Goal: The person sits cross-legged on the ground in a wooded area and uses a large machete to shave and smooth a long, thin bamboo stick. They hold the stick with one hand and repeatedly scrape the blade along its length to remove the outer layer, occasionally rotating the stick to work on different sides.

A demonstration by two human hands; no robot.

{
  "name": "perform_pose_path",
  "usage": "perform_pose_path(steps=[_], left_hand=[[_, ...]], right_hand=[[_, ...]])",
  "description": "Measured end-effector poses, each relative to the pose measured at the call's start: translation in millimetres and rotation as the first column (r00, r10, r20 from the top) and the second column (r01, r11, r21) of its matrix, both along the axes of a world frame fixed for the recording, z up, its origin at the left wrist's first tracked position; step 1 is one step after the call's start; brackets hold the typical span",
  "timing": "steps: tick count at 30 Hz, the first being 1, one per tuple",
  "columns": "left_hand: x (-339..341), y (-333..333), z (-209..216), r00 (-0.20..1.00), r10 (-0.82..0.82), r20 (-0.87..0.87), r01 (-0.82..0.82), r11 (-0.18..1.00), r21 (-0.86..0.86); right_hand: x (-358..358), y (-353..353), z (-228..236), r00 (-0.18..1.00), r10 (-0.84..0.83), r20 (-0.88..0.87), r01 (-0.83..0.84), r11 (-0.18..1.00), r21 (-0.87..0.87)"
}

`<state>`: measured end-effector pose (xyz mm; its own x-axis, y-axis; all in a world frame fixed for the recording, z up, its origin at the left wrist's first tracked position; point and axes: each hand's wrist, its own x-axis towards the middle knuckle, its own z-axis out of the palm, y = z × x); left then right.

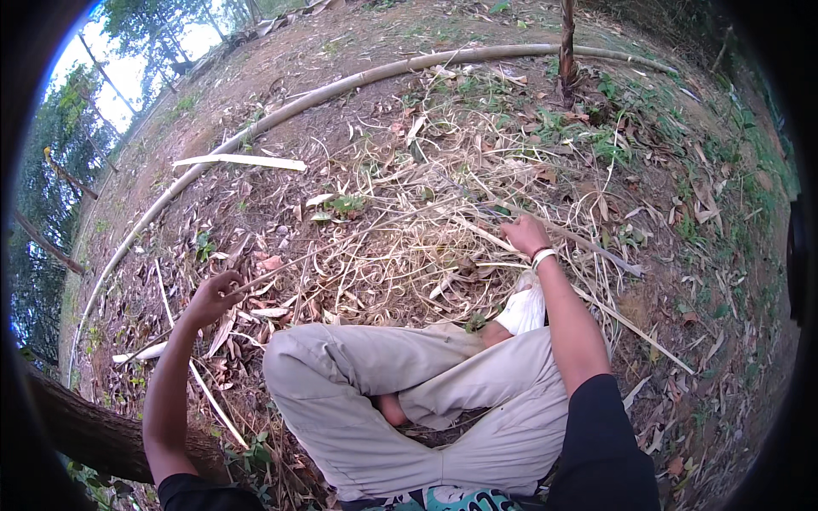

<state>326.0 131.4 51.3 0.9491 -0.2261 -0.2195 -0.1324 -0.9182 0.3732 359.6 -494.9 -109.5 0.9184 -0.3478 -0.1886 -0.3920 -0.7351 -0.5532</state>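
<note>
My left hand is closed around the near end of a thin bamboo strip. From there the strip slants up and right, over a heap of pale curly shavings, toward my right hand. That hand is also closed, fingers curled and knuckles up, above a foot wrapped in white cloth. Right beside its fingers lies a long brown shaft with a flat greyish end. What the right fingers grip is hidden; I cannot tell whether the strip's far end reaches them.
A long bamboo pole curves across the ground beyond the shavings. One split piece rests near it. A slim trunk stands at the far right. By my left arm lies a thick log. My legs are crossed in front.
</note>
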Motion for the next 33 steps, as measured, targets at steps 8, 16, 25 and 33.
perform_pose_path(steps=[8, 16, 25, 33], left_hand=[[-90.3, -99.1, 68.1, 0.833, 0.174, -0.525, -0.489, 0.674, -0.554], [-76.2, -239.1, -19.1, 0.776, 0.000, -0.631, -0.592, 0.346, -0.728], [-39.3, -288.9, -64.5, 0.731, -0.151, -0.666, -0.627, 0.236, -0.742], [-34.3, -291.3, -84.2, 0.748, -0.085, -0.658, -0.645, 0.137, -0.752]], right_hand=[[-28.5, 9.4, 99.1, 0.797, -0.227, 0.560, -0.183, 0.792, 0.582], [-69.8, 27.3, 76.3, 0.865, -0.049, 0.500, -0.015, 0.992, 0.123], [-85.4, 108.2, 70.2, 0.771, 0.417, 0.480, -0.409, 0.904, -0.128], [-93.4, 127.5, 63.1, 0.692, 0.556, 0.460, -0.448, 0.831, -0.330]])
